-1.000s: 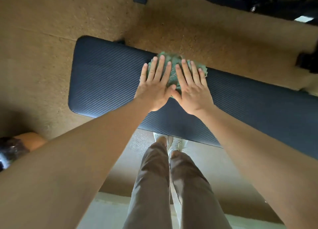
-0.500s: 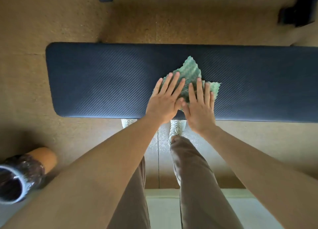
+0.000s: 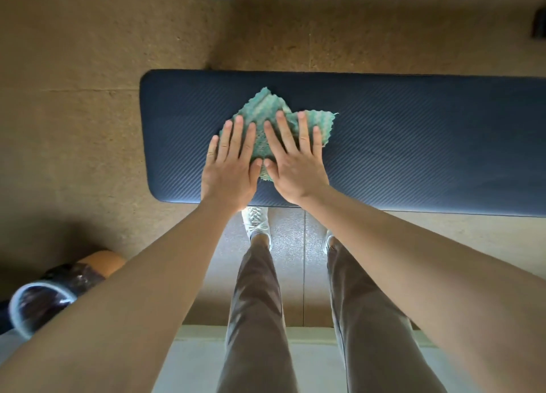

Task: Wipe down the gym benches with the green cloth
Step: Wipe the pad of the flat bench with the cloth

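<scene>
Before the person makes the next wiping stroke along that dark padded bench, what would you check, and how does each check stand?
1. Green waffle-textured cloth lies on the dark ribbed bench pad: ok.
2. Left hand flat on cloth: ok.
3. Right hand flat on cloth: ok.
4. Cloth spread flat: not ok, bunched with corners sticking out.
5. Pad clear to the right: ok as far as visible.
6. Pad already clean: cannot tell.

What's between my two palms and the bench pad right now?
In the head view, the green cloth lies flat between both hands and the bench pad: left hand and right hand press on it, fingers spread.
</scene>
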